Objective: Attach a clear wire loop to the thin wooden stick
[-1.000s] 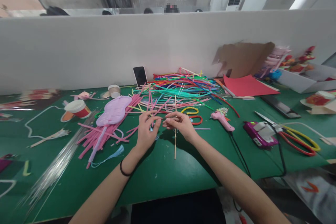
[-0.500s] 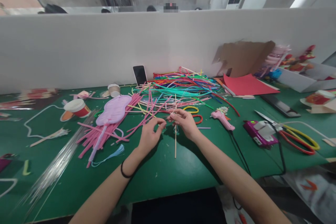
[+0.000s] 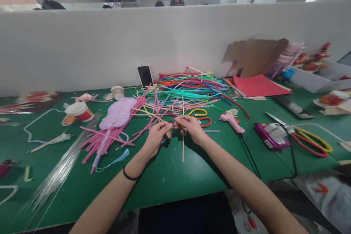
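Observation:
At mid-table my right hand (image 3: 190, 128) is closed in a pinch around the middle of a thin wooden stick (image 3: 183, 150), which points away from me. A fine pale loop hangs by the stick under these fingers. My left hand (image 3: 158, 135) is pinched close beside it, thumb against the fingertips, on something too small to make out. A greyish bit shows beneath the left palm. Behind the right hand lie scissors (image 3: 210, 121) with red and yellow handles, partly hidden. Left of my hands, a lilac padded shape on a stem (image 3: 120, 113) rests on pink fuzzy stems (image 3: 89, 153).
Colourful pipe cleaners (image 3: 192, 89) are heaped at the back, near a phone (image 3: 144, 76). A pink glue gun (image 3: 233, 123), a purple power block (image 3: 267, 137) and larger scissors (image 3: 312, 142) lie right. A lidded paper cup (image 3: 79, 111) and clear strands (image 3: 59, 170) are left.
My left thumb has closed against the fingers, and the left hand has turned slightly, showing a greyish bit below the palm. The right hand keeps its pinch. The view has tilted slightly down.

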{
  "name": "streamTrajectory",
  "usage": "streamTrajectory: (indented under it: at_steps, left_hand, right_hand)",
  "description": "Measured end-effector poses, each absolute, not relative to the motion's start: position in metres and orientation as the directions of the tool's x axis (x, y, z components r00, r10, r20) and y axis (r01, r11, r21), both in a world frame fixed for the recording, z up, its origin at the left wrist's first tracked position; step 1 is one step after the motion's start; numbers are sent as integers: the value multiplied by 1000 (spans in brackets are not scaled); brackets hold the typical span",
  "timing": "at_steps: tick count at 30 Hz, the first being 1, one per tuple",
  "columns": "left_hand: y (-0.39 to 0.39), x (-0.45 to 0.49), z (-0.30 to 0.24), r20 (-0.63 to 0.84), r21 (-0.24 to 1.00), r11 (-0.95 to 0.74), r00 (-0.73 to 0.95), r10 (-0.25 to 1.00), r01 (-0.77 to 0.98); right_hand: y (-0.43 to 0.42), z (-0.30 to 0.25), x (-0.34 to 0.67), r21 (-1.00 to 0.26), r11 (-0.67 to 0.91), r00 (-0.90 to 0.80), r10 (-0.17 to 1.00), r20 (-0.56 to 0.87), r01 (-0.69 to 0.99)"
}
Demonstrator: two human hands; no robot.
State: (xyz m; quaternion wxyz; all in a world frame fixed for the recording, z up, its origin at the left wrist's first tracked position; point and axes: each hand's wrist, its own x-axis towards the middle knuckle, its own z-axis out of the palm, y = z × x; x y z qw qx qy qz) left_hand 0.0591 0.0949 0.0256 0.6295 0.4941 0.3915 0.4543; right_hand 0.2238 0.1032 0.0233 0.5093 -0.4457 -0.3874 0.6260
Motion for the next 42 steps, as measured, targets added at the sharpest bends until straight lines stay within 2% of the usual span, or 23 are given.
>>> streamTrajectory:
  at_steps: [2, 5, 19, 23, 27, 35, 39, 42]
  left_hand:
    - [94, 59, 29, -96, 942, 191, 324, 941, -276]
    - [91, 59, 33, -146, 909, 271, 366, 919, -318]
    - [88, 60, 33, -175, 934, 273, 370, 913, -231]
    - [88, 59, 33, -149, 953, 230, 356, 922, -197]
    - [91, 58, 30, -75, 991, 107, 324, 943, -81]
    - [90, 59, 25, 2, 989, -47, 305, 952, 141]
    - [91, 59, 24, 3, 984, -60, 324, 946, 165]
    - [90, 58, 25, 31, 981, -91, 328, 944, 169]
  right_hand:
    - [104, 23, 224, -936, -178, -82, 984, -160, -302]
    - [104, 23, 225, -942, -158, -59, 987, -147, -296]
    - [103, 23, 223, -991, -1, -70, 998, 9, -137]
    - [102, 24, 223, -986, -46, -84, 996, -33, -160]
    - [101, 23, 220, -984, -66, -110, 993, -48, -163]
    - [102, 21, 219, -989, 95, -72, 992, 103, -110]
    - [102, 20, 219, -972, 234, -17, 972, 234, -8]
    - [101, 21, 220, -973, 232, -35, 972, 232, -13]
